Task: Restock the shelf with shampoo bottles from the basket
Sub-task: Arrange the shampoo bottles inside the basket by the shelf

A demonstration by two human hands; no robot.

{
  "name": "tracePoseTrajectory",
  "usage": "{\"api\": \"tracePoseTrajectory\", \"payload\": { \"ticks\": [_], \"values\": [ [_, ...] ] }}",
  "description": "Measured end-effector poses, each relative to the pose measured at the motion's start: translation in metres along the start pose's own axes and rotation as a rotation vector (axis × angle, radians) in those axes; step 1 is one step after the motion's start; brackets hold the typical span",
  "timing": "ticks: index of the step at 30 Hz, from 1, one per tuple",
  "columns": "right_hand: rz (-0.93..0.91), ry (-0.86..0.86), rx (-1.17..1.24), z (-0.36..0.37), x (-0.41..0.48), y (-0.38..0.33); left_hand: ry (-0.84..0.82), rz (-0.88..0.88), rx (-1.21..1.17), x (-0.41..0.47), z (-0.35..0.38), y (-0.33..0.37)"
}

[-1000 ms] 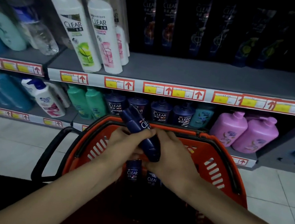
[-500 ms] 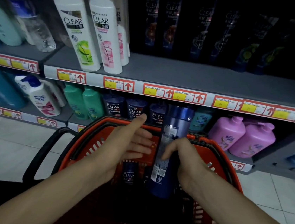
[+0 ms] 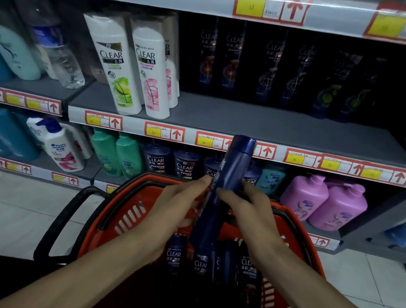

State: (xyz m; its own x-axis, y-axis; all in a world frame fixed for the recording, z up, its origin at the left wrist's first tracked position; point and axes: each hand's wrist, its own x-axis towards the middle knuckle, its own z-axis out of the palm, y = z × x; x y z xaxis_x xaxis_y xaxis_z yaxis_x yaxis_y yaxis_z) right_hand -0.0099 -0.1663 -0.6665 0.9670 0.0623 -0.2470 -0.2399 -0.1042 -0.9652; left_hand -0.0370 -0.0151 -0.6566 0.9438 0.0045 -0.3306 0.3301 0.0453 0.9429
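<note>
A dark blue shampoo bottle (image 3: 220, 196) stands nearly upright above the orange basket (image 3: 124, 210), its cap end level with the middle shelf's price strip. My left hand (image 3: 178, 206) grips its left side and my right hand (image 3: 246, 207) grips its right side. Several more dark blue Clear bottles (image 3: 175, 254) stand inside the basket below my hands. The middle shelf (image 3: 263, 125) holds white Clear bottles (image 3: 135, 70) at the left and dark bottles (image 3: 277, 71) at the back, with bare grey board in front of them.
The lower shelf carries green bottles (image 3: 116, 154), dark Clear pump bottles (image 3: 168, 162) and pink pump bottles (image 3: 325, 203). A black basket handle (image 3: 63, 216) sticks out to the left over the pale tiled floor (image 3: 8, 212).
The bottle has risen out of the basket and turned upright. My left hand, open half a second ago, now holds it again together with the right. The view has tilted upward.
</note>
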Motion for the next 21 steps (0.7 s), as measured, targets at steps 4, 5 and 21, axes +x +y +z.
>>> {"api": "tracePoseTrajectory", "payload": {
  "ticks": [4, 5, 21],
  "values": [
    [-0.039, -0.049, 0.032, -0.004, -0.012, -0.009, -0.016, 0.026, -0.025, -0.002, -0.003, 0.005],
    [-0.056, -0.048, 0.024, -0.005, -0.014, -0.010, -0.024, 0.028, -0.035, -0.003, -0.004, 0.006],
    [-0.244, 0.015, -0.050, -0.006, -0.012, -0.022, 0.048, 0.172, -0.317, 0.014, 0.004, 0.029]
  ]
}}
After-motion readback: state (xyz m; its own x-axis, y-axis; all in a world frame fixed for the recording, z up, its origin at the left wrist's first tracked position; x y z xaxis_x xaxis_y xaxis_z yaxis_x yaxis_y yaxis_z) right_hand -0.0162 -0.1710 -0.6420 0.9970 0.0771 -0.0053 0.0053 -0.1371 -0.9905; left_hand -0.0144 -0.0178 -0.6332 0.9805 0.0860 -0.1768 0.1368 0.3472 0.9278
